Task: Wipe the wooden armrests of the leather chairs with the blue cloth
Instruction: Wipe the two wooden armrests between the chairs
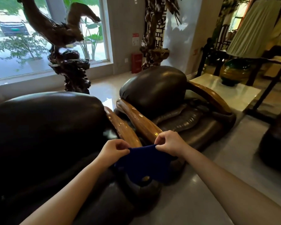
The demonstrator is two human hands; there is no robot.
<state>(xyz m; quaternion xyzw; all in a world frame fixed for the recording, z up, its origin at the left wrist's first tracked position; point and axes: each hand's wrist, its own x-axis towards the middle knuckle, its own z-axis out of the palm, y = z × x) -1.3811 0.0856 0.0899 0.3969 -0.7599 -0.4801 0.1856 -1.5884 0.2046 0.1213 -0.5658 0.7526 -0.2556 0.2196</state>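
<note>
A dark blue cloth hangs stretched between my two hands. My left hand pinches its upper left edge and my right hand pinches its upper right edge. The cloth hangs just in front of the near ends of two glossy wooden armrests. One armrest belongs to the near dark leather chair on the left. The other armrest belongs to the second leather chair behind it, whose far armrest curves along its right side. The cloth's lower part covers the armrests' front tips.
A white-topped side table with a green-gold lamp base stands right of the far chair. A dark carved root sculpture rises behind the chairs by the window. Another dark seat sits at the right edge. Pale floor lies between.
</note>
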